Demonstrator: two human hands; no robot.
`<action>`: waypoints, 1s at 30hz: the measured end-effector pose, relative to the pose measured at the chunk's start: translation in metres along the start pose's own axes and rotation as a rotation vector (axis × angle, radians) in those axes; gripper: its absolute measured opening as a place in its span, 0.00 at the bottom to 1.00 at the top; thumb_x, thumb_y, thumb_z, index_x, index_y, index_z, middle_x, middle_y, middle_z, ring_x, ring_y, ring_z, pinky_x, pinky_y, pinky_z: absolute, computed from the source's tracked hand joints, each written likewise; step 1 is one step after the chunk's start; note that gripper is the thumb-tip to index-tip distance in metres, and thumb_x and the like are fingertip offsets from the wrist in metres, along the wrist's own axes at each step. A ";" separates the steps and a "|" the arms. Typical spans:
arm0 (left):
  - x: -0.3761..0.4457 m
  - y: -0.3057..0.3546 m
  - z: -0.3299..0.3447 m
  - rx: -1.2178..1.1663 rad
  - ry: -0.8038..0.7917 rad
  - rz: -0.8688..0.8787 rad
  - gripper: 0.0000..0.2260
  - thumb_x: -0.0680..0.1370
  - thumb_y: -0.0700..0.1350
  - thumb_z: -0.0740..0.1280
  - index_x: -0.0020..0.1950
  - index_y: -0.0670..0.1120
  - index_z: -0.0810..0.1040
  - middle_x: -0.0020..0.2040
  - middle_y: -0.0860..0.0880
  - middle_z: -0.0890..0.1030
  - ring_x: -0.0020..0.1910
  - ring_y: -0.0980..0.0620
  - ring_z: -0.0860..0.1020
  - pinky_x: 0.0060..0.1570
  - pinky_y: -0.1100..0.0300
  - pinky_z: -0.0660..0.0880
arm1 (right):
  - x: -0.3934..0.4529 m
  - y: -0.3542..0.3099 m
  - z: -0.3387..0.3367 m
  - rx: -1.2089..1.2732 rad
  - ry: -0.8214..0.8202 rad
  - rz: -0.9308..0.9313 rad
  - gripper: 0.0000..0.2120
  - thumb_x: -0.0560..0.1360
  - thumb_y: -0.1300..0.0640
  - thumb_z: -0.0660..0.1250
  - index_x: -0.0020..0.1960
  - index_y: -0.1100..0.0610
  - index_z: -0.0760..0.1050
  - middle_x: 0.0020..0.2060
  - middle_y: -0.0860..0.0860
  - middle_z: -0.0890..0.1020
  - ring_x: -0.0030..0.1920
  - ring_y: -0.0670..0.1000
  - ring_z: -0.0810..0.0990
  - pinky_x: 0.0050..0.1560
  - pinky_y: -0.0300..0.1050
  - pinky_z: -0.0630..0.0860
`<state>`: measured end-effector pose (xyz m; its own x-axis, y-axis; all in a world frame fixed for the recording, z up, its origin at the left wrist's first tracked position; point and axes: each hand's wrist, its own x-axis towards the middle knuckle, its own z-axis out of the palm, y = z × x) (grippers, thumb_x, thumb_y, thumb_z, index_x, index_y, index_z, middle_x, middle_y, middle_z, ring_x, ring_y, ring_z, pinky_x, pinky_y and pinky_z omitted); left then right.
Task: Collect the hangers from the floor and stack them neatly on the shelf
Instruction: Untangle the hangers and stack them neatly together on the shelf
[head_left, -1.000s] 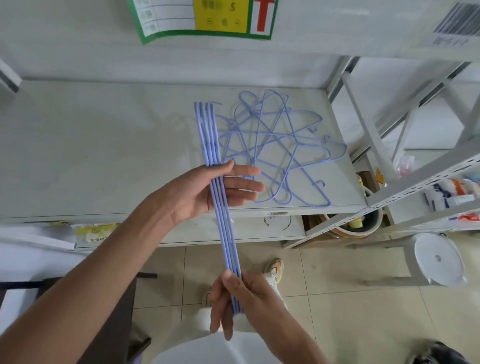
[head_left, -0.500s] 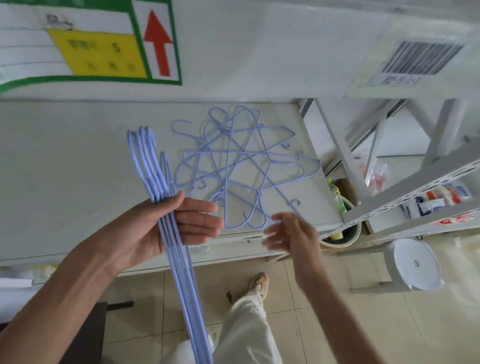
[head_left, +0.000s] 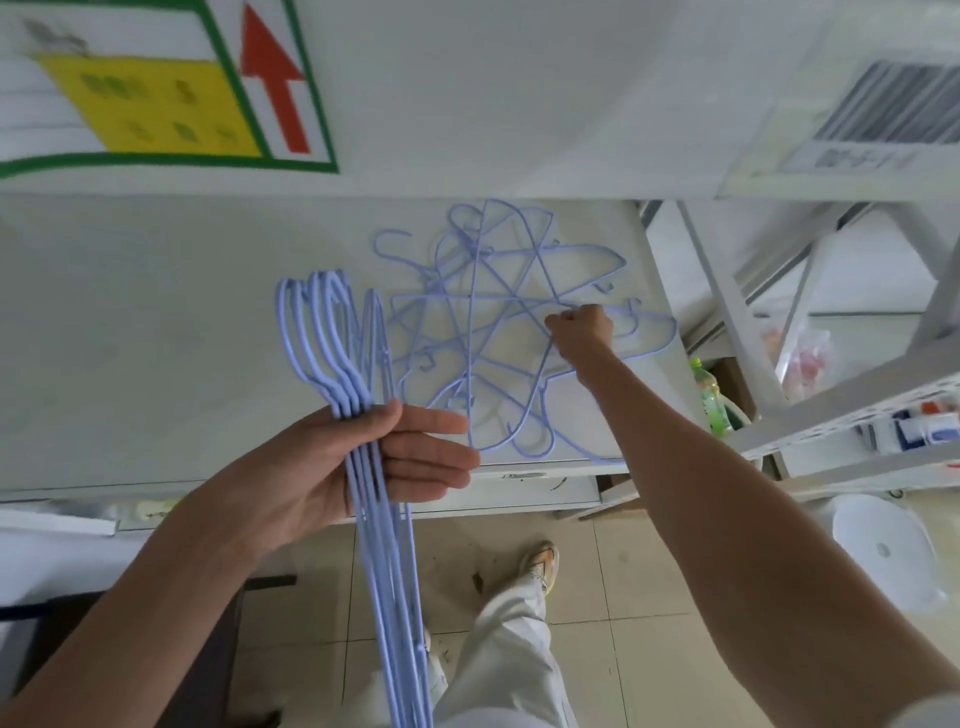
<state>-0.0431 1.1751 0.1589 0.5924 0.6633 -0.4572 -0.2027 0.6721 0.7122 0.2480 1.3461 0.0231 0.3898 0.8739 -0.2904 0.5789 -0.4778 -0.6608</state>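
Your left hand (head_left: 358, 467) holds the aligned bundle (head_left: 379, 571); your right hand (head_left: 579, 325) pinches 1 hanger in the tangled pile (head_left: 493, 332) left on the shelf (head_left: 156, 338).

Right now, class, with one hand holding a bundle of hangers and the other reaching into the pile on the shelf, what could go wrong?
1. The right hand pinches one wire in the tangled pile of pale blue wire hangers; lifting it may drag hooked neighbours off the white shelf.
2. The left hand holds the aligned bundle of pale blue hangers with fingers nearly straight, so the bundle could slide or fan apart.
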 end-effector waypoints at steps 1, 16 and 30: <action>-0.003 0.001 0.000 0.006 0.008 0.000 0.22 0.84 0.46 0.53 0.63 0.37 0.83 0.59 0.32 0.83 0.57 0.37 0.85 0.51 0.53 0.83 | -0.002 -0.001 0.001 0.056 0.017 -0.042 0.14 0.71 0.51 0.68 0.31 0.58 0.73 0.30 0.57 0.76 0.35 0.58 0.78 0.45 0.58 0.82; -0.126 0.018 -0.107 0.354 0.035 -0.011 0.31 0.74 0.60 0.74 0.67 0.37 0.80 0.62 0.28 0.80 0.61 0.28 0.80 0.58 0.44 0.81 | -0.176 -0.046 -0.126 -0.478 0.169 -0.743 0.12 0.79 0.42 0.66 0.46 0.50 0.76 0.29 0.50 0.79 0.33 0.57 0.78 0.35 0.48 0.74; -0.118 0.015 -0.132 0.543 -0.089 -0.013 0.21 0.87 0.43 0.49 0.75 0.37 0.71 0.71 0.35 0.76 0.71 0.35 0.75 0.71 0.42 0.71 | -0.266 -0.020 -0.082 -0.444 0.177 -1.137 0.04 0.79 0.47 0.68 0.49 0.46 0.80 0.39 0.45 0.84 0.33 0.55 0.83 0.29 0.48 0.77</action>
<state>-0.2195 1.1502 0.1533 0.6606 0.6099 -0.4378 0.2225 0.3979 0.8901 0.1913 1.1163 0.1700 -0.4224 0.8050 0.4166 0.8321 0.5266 -0.1740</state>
